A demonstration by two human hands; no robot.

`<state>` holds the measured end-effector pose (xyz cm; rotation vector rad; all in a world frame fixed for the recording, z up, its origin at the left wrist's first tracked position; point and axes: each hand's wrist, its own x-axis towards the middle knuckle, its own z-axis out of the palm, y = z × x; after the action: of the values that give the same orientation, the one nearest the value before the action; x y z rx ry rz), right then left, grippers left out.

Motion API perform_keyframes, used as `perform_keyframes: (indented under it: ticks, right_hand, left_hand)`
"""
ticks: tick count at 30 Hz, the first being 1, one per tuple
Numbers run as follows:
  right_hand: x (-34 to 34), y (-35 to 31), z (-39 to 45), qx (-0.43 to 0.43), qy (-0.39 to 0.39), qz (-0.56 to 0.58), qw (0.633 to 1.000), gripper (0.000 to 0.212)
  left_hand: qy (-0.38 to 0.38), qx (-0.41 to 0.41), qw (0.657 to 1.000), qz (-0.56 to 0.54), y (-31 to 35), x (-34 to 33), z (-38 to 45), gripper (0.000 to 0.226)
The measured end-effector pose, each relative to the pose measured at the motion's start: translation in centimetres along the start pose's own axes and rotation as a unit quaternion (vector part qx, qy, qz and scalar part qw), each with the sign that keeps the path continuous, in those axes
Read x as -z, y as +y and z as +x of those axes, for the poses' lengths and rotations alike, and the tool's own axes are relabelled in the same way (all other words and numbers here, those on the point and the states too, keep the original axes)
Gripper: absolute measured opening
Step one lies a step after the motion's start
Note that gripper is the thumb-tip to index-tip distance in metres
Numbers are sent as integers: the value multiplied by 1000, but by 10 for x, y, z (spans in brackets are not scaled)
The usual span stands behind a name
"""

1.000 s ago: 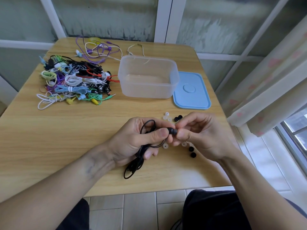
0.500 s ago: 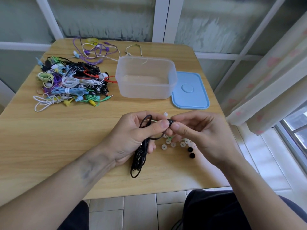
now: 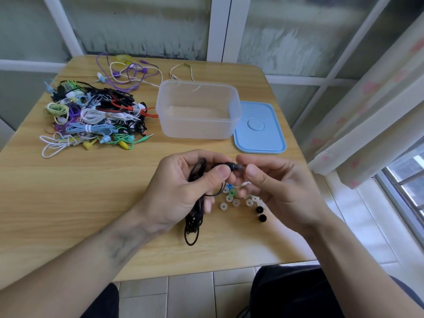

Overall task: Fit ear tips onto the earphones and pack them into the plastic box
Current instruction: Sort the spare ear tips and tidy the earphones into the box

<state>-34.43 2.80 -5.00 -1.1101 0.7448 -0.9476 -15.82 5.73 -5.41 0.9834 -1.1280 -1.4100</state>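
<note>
Fitting of an ear tip onto a black wired earphone (image 3: 231, 166), held above a light wooden table (image 3: 68, 203).

The bundled black cord (image 3: 195, 216) is gripped in the left hand (image 3: 183, 191), with the earbud pinched between thumb and forefinger; a small translucent ear tip (image 3: 239, 167) is pinched against the bud by the right hand (image 3: 273, 187). Whether the tip is fully seated cannot be told. Loose silicone ear tips, clear, green, blue and black (image 3: 238, 201), lie on the table just below the hands. The clear rectangular plastic box (image 3: 198, 111) stands open and appears empty, its pale blue lid (image 3: 259, 129) beside it and a heap of multicoloured coiled earphones (image 3: 91, 115) to its left. A tip pressed on crookedly could spring off and roll over the near table edge; the dangling cord could sweep loose tips away.
</note>
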Motion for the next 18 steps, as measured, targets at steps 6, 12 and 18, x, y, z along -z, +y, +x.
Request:
perform_keyframes:
  ticks: [6, 12, 18]
  right_hand:
    - [5, 3, 1, 109, 15, -106, 988, 14]
    - [8, 7, -1, 183, 16, -153, 971, 12]
    - [13, 3, 1, 85, -22, -114, 990, 14]
  left_hand:
    - [-35, 71, 995, -64, -6, -2, -1, 18]
    - [-31, 81, 992, -88, -9, -4, -2, 15]
    - [-43, 46, 998, -22, -4, -3, -5, 10]
